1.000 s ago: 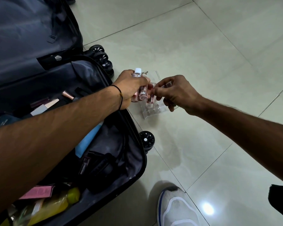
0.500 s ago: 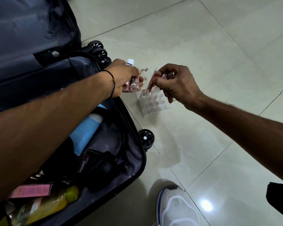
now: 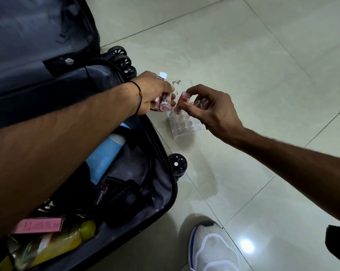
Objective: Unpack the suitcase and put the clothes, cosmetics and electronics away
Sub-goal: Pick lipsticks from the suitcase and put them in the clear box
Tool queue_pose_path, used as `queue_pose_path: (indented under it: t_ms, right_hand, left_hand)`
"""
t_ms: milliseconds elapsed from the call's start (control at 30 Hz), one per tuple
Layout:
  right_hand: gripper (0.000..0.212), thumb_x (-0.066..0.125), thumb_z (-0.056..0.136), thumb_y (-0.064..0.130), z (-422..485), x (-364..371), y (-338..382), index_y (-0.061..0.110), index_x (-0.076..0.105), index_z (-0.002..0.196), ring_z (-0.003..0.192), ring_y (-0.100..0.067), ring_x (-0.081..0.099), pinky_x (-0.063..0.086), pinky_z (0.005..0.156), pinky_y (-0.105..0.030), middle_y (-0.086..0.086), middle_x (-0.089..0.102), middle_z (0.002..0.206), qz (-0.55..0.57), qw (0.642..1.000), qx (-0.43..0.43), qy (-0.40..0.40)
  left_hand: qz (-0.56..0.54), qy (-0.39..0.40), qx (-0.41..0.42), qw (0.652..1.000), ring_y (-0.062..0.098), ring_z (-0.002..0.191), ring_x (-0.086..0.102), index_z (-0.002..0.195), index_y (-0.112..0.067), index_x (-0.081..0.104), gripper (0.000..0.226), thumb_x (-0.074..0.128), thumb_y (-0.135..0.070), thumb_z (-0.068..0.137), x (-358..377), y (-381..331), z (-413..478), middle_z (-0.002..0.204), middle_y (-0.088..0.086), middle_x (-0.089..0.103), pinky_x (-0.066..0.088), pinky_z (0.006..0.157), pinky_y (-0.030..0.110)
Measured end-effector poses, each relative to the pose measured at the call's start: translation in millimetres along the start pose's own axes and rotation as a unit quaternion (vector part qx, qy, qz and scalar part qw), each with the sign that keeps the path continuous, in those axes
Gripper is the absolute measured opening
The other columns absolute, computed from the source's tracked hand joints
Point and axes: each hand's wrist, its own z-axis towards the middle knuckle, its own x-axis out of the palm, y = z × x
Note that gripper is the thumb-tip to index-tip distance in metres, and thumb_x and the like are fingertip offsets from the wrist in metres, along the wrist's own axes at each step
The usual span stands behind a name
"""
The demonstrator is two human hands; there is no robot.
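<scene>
Pale floor tiles [image 3: 243, 65] carry a clear organizer [image 3: 184, 131] just beside my open suitcase [image 3: 170, 194]. My right hand [image 3: 210, 106] pinches a pink tube [image 3: 181, 102] above the organizer, with its long axis tilted and its lower end pointing down-left. My left hand [image 3: 153, 92] grips small pink bottles [image 3: 164, 105], their bases toward me.

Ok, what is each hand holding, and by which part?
Left hand grips a bundle of small pink clear bottles round their bodies. Right hand pinches one small pink clear tube by its sides.
</scene>
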Motion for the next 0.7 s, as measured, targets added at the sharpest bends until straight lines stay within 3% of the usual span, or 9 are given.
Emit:
queue_pose_path:
  t_ms: [133, 233, 400, 467, 533, 600, 700]
  right_hand:
    - [0.016, 0.07, 0.093, 0.041, -7.0, 5.3, -5.6, 0.025, 0.068, 0.097, 0.058, -0.014, 0.043, 0.037, 0.056, -0.031, -0.011, 0.069, 0.075, -0.007, 1.0, -0.007, 0.005]
    - [0.02, 0.069, 0.093, 0.045, -13.1, 7.8, -9.3, 0.026, 0.071, 0.098, 0.056, -0.01, 0.043, 0.035, 0.057, -0.029, 0.0, 0.061, 0.063, -0.028, 1.0, 0.002, 0.008]
    - [0.024, 0.073, 0.089, 0.046, -10.7, 4.6, -9.4, 0.026, 0.073, 0.102, 0.05, -0.007, 0.043, 0.031, 0.053, -0.024, 0.01, 0.049, 0.052, -0.075, 0.996, 0.034, 0.045]
    - [0.028, 0.077, 0.086, 0.045, -9.7, 0.5, -6.1, 0.019, 0.072, 0.096, 0.048, -0.008, 0.044, 0.036, 0.046, -0.026, 0.006, 0.051, 0.055, -0.025, 0.997, 0.061, 0.035]
    - [0.033, 0.078, 0.086, 0.037, -8.6, -6.9, -1.9, 0.007, 0.066, 0.087, 0.047, -0.017, 0.048, 0.04, 0.042, -0.026, -0.003, 0.053, 0.057, 0.096, 0.988, 0.125, -0.008]
    - [0.032, 0.074, 0.09, 0.034, -5.4, -16.2, 0.9, 0.005, 0.062, 0.086, 0.05, -0.017, 0.05, 0.044, 0.045, -0.026, -0.005, 0.054, 0.063, 0.264, 0.937, 0.227, -0.033]
    - [0.033, 0.068, 0.095, 0.033, 2.3, -27.9, 3.5, 0.001, 0.061, 0.101, 0.06, -0.014, 0.058, 0.054, 0.051, -0.024, -0.006, 0.059, 0.074, 0.473, 0.8, 0.37, -0.02]
  left_hand:
    - [0.0, -0.008, 0.001, 1.0, 0.024, 0.067, 0.069, 0.101, 0.0, 0.057, 0.009, 0.061, -0.003, 0.093, -1.1, 1.1, 0.2, 0.094, 0.019, 0.068, 0.061, 0.061, 0.036]
    - [0.012, -0.011, -0.001, 1.0, 0.024, 0.066, 0.069, 0.114, 0.002, 0.055, 0.023, 0.061, -0.003, 0.092, -0.3, 1.9, 0.6, 0.092, 0.018, 0.068, 0.061, 0.06, 0.037]
    - [0.019, -0.007, -0.001, 1.0, 0.024, 0.063, 0.066, 0.11, -0.001, 0.053, 0.019, 0.06, -0.001, 0.093, 0.8, 0.5, -1.9, 0.09, 0.018, 0.067, 0.06, 0.062, 0.039]
    - [0.02, -0.003, 0.002, 1.0, 0.024, 0.064, 0.066, 0.101, -0.002, 0.054, 0.01, 0.059, -0.001, 0.093, 0.9, 0.7, -2.2, 0.089, 0.017, 0.066, 0.059, 0.062, 0.038]
    - [0.022, 0.0, 0.004, 1.0, 0.024, 0.065, 0.066, 0.09, -0.005, 0.053, 0.008, 0.059, -0.002, 0.094, 0.9, 0.6, -2.7, 0.089, 0.017, 0.066, 0.059, 0.065, 0.038]
    - [0.021, 0.003, 0.006, 1.0, 0.024, 0.066, 0.066, 0.087, -0.006, 0.053, 0.01, 0.059, -0.003, 0.094, 0.7, 1.3, -1.0, 0.09, 0.017, 0.067, 0.059, 0.067, 0.038]
    - [0.021, 0.007, 0.008, 1.0, 0.024, 0.066, 0.066, 0.09, -0.006, 0.054, 0.007, 0.059, -0.003, 0.094, 0.8, 2.4, 0.9, 0.089, 0.017, 0.067, 0.059, 0.069, 0.04]
